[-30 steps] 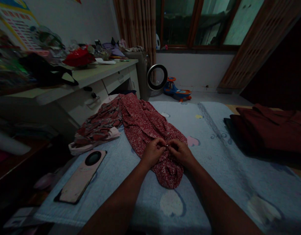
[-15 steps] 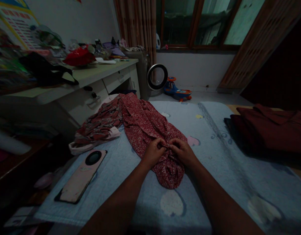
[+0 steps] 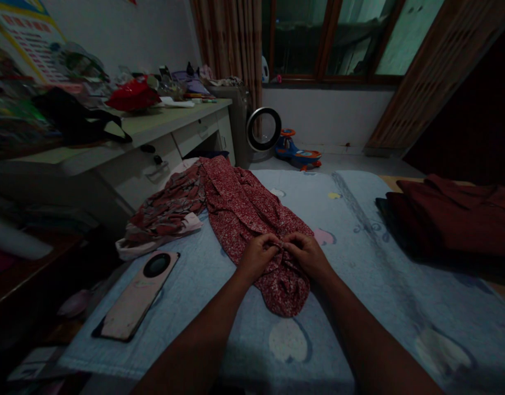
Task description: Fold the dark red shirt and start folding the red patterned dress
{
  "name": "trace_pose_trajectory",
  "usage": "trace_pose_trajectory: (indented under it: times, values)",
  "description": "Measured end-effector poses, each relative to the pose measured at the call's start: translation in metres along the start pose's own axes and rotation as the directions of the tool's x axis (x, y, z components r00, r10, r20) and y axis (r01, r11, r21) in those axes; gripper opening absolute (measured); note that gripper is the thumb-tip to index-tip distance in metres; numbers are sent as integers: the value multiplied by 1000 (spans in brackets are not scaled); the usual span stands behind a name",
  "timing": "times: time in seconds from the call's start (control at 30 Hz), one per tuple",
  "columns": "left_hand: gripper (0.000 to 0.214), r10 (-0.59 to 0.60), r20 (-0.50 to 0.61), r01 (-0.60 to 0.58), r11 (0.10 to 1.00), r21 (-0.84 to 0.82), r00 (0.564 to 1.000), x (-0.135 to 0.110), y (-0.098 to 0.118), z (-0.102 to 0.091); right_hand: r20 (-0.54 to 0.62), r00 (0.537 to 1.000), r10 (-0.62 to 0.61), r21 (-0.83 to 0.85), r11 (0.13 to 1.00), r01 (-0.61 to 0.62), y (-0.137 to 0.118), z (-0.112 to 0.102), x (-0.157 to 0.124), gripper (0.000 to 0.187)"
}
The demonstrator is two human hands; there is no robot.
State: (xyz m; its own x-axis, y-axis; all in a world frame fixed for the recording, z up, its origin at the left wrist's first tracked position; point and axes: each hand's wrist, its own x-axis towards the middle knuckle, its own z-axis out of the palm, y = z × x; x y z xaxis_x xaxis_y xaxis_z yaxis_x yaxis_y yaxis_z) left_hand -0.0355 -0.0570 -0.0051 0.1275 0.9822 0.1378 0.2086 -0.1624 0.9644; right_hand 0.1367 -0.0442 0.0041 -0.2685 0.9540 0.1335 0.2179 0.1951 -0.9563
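Observation:
A red garment with a small pale print (image 3: pixel 248 200) lies stretched out on the light blue blanket (image 3: pixel 219 285), its rounded end towards me. Near that end my left hand (image 3: pixel 258 253) pinches the cloth between thumb and fingers. My right hand (image 3: pixel 305 251) grips the same spot from the other side, fingertips almost touching those of the left. What exactly sits between the fingertips is too small and dark to make out. Touching the red garment's far left side is a crumpled brownish patterned garment (image 3: pixel 170 203) with pale edges.
A phone in a pale pink case (image 3: pixel 132 302) lies face down at the left. Folded dark red clothes (image 3: pixel 453 219) are stacked at the right. Beyond the blanket stand a cluttered desk (image 3: pixel 165 123), a washing machine with its round door (image 3: pixel 264 129) open, and a blue ride-on toy (image 3: pixel 297 152).

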Motion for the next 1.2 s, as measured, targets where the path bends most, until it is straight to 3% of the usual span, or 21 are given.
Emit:
trace_pose_trajectory:
  times: [0.17,0.23,0.37,0.57,0.73,1.07,1.2]
  values:
    - [28,28,-191,-10,995,96,981,-4,3,3,-18,1000,10,9,1000,-10,2,0,0,15]
    - [19,84,-231,-35,977,209,969,-7,7,4,-16,1000,19,30,999,-19,3,0,0,16]
    - [7,159,-167,-110,957,268,973,-9,11,7,-11,1000,-17,47,999,17,4,0,0,15]
    - [20,26,-144,-28,1000,-11,989,-6,4,11,-37,995,-95,-9,995,95,3,2,1,10]
    - [28,46,-66,-46,999,12,997,-6,8,9,-40,989,-144,-93,986,140,3,0,1,11]
    - [22,28,-106,-23,999,48,994,-5,10,12,-84,979,-186,-155,973,172,2,3,0,13]
    - [19,-15,-129,16,1000,1,992,-5,9,12,-33,975,-220,-205,956,209,-3,4,-3,17]
